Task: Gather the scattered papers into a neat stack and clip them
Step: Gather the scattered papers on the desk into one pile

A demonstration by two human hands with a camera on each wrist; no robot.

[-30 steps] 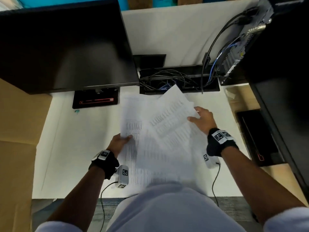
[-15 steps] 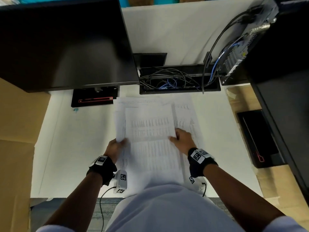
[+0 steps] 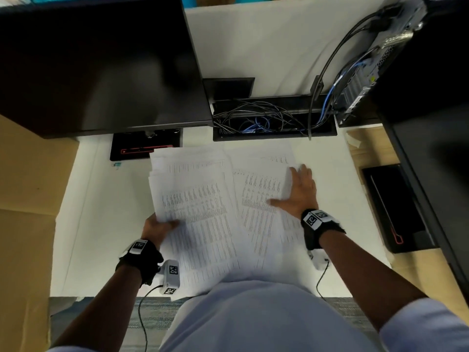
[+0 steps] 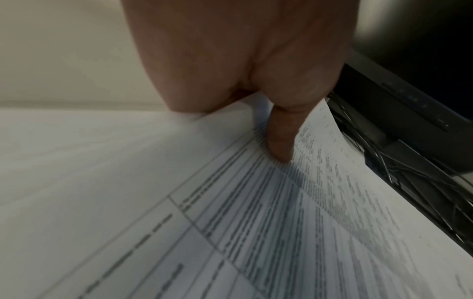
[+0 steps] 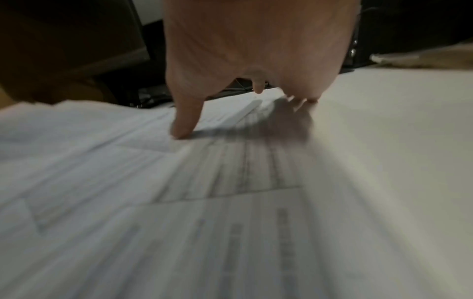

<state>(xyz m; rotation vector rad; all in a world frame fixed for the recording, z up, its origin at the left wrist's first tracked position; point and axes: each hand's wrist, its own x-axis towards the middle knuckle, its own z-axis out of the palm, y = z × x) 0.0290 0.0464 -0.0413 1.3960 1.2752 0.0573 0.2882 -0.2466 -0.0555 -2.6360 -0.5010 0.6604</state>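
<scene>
Printed white papers [image 3: 203,199] lie in a loose, fanned pile on the white desk [image 3: 101,224] in front of me. My left hand [image 3: 158,226] holds the left edge of the pile, thumb [image 4: 280,139] on top of the sheets and the fingers hidden beneath them. A second sheet [image 3: 258,199] sticks out to the right. My right hand [image 3: 297,191] lies flat on its right edge, fingers straight and spread, thumb [image 5: 185,121] pressing the paper. A small teal clip [image 3: 116,164] rests on the desk at the far left, away from both hands.
A dark monitor [image 3: 96,64] overhangs the desk at the back left, with its black base [image 3: 144,146] below. A cable tray [image 3: 274,120] full of wires runs along the back. A computer tower [image 3: 375,54] stands back right. A black device [image 3: 396,207] lies on cardboard at right.
My right hand has moved from the middle of the pile out to the right edge of the sheet that sticks out. The left hand keeps its hold on the left edge.
</scene>
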